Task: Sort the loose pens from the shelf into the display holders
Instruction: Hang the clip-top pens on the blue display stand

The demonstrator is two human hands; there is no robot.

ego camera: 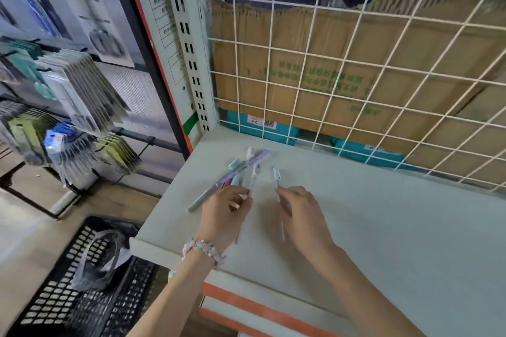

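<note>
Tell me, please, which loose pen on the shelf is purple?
The purple pen, the long one lying diagonally behind the left hand; the pens around it are pale blue-green or whitish.

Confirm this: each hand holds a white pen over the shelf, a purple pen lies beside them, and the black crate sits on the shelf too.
Not quite. The head view shows the black crate on the floor, below the shelf edge. The rest stands: the left hand and the right hand each hold a white pen, and the purple pen lies beside them.

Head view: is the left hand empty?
No, the left hand pinches a pale pink pen between thumb and fingers just above the white shelf.
</note>
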